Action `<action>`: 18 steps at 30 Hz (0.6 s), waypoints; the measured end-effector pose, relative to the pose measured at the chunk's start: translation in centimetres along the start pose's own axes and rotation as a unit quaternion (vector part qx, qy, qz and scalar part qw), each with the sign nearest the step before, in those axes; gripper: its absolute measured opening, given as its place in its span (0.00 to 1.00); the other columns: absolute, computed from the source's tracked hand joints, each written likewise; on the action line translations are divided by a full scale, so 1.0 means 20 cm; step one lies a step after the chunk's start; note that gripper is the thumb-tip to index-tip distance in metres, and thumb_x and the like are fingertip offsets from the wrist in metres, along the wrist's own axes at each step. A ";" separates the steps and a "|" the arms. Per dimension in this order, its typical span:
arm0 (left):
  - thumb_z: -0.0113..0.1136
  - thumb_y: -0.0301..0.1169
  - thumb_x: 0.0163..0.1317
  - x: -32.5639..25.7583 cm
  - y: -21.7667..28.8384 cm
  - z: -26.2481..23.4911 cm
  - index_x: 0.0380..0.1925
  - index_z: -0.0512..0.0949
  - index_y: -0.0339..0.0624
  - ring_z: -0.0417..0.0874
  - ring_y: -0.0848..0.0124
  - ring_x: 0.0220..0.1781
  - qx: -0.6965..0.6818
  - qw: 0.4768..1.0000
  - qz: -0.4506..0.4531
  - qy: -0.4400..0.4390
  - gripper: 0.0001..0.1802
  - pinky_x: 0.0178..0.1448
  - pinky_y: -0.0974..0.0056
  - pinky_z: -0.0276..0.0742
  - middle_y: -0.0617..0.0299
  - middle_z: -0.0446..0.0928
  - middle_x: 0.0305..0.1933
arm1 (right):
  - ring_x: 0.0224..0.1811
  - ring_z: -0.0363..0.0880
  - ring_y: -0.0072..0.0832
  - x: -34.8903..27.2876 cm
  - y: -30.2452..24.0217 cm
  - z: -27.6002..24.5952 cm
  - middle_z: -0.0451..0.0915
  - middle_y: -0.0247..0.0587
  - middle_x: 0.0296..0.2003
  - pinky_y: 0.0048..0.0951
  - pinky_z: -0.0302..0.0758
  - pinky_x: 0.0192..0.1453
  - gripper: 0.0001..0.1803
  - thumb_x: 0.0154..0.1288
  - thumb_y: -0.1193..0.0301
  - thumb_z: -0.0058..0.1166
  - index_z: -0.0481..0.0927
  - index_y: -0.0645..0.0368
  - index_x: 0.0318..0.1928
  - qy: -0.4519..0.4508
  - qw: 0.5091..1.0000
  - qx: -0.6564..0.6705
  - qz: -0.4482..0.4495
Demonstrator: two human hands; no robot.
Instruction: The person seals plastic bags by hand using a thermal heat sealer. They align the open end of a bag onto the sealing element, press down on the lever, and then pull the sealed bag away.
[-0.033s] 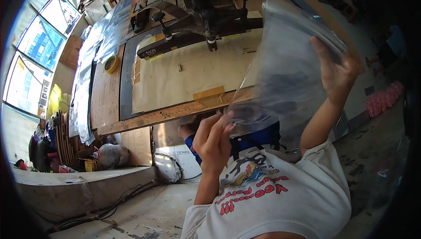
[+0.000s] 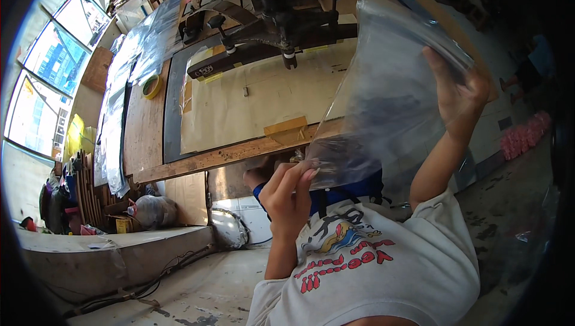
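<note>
Left hand [image 2: 290, 197] fingers pinching clear plastic bag [image 2: 389, 110] corner, right hand [image 2: 461, 95] fingers gripping its top edge

Both hands [image 2: 287, 197] gripping clear plastic bag [image 2: 389, 98]

The clear plastic bag [image 2: 389, 104] veils the tabletop's [image 2: 239, 110] right end and its wooden front edge, and something dark and blue shows only as a blur through the bag's lower part. The right hand's [image 2: 461, 95] fingertips are lost behind the bag's top corner, so its grip is unclear. The machine [image 2: 281, 20] above is cut off by the top edge.
</note>
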State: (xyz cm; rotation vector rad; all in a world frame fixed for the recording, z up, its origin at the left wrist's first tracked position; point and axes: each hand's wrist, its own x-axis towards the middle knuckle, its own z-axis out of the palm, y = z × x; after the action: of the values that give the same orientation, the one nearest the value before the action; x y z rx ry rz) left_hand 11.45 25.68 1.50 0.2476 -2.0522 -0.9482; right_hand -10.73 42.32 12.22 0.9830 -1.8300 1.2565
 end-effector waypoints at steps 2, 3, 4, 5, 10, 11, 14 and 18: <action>0.69 0.22 0.62 -0.03 -0.01 -0.08 0.41 0.83 0.32 0.84 0.75 0.29 -0.138 0.979 -0.130 -0.077 0.09 0.34 0.72 0.77 0.54 0.87 0.35 | 0.34 0.89 0.26 0.02 0.01 0.03 0.90 0.45 0.35 0.24 0.82 0.43 0.11 0.60 0.72 0.72 0.89 0.66 0.41 0.004 1.000 -0.008 0.010; 0.70 0.22 0.62 -0.04 -0.01 -0.10 0.39 0.83 0.32 0.82 0.77 0.27 -0.208 0.953 -0.190 -0.109 0.07 0.34 0.72 0.77 0.56 0.87 0.33 | 0.35 0.89 0.27 0.03 0.01 0.04 0.90 0.46 0.35 0.24 0.82 0.43 0.11 0.60 0.72 0.72 0.89 0.65 0.41 0.008 1.000 -0.022 0.010; 0.70 0.21 0.62 -0.04 -0.03 -0.11 0.33 0.82 0.32 0.76 0.82 0.23 -0.245 0.931 -0.228 -0.143 0.05 0.31 0.74 0.74 0.62 0.86 0.26 | 0.35 0.89 0.27 0.04 0.01 0.06 0.90 0.46 0.36 0.24 0.82 0.43 0.11 0.61 0.71 0.71 0.89 0.64 0.41 0.017 0.999 -0.030 0.015; 0.69 0.20 0.63 -0.05 -0.04 -0.11 0.33 0.81 0.31 0.77 0.83 0.23 -0.253 0.926 -0.236 -0.154 0.04 0.31 0.74 0.74 0.62 0.85 0.26 | 0.36 0.90 0.27 0.05 0.01 0.07 0.90 0.45 0.36 0.25 0.82 0.43 0.11 0.61 0.71 0.71 0.90 0.64 0.42 0.012 1.000 -0.025 0.013; 0.66 0.19 0.64 -0.06 -0.10 -0.11 0.31 0.79 0.31 0.77 0.84 0.25 -0.229 0.929 -0.217 -0.192 0.05 0.29 0.74 0.73 0.63 0.85 0.26 | 0.42 0.86 0.23 0.08 0.03 0.11 0.90 0.41 0.41 0.24 0.79 0.49 0.13 0.65 0.69 0.69 0.89 0.64 0.46 -0.009 1.000 0.010 0.016; 0.67 0.20 0.64 -0.06 -0.11 -0.11 0.31 0.79 0.31 0.77 0.83 0.25 -0.253 0.922 -0.215 -0.200 0.05 0.30 0.74 0.73 0.63 0.84 0.26 | 0.42 0.86 0.23 0.09 0.04 0.12 0.90 0.40 0.41 0.24 0.79 0.49 0.13 0.65 0.69 0.69 0.89 0.64 0.46 -0.002 0.999 -0.007 0.039; 0.72 0.26 0.62 -0.07 -0.16 -0.10 0.32 0.82 0.31 0.81 0.81 0.29 -0.342 0.855 -0.264 -0.287 0.09 0.33 0.72 0.76 0.62 0.85 0.26 | 0.43 0.86 0.23 0.12 0.08 0.14 0.90 0.40 0.41 0.24 0.79 0.50 0.13 0.65 0.70 0.68 0.88 0.64 0.47 0.035 0.998 0.013 0.042; 0.74 0.27 0.59 -0.08 -0.26 -0.10 0.31 0.87 0.33 0.85 0.75 0.30 -0.284 0.828 -0.250 -0.415 0.07 0.36 0.68 0.79 0.59 0.87 0.30 | 0.43 0.86 0.22 0.18 0.13 0.13 0.90 0.39 0.41 0.23 0.78 0.50 0.14 0.65 0.68 0.69 0.88 0.64 0.47 0.050 0.998 0.035 0.013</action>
State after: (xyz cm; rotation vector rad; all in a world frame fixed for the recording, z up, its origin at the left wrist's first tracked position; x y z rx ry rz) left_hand 13.19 21.83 -2.40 0.0332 -2.3490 -2.2572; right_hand -15.03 39.87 13.49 0.9192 -1.7362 1.3704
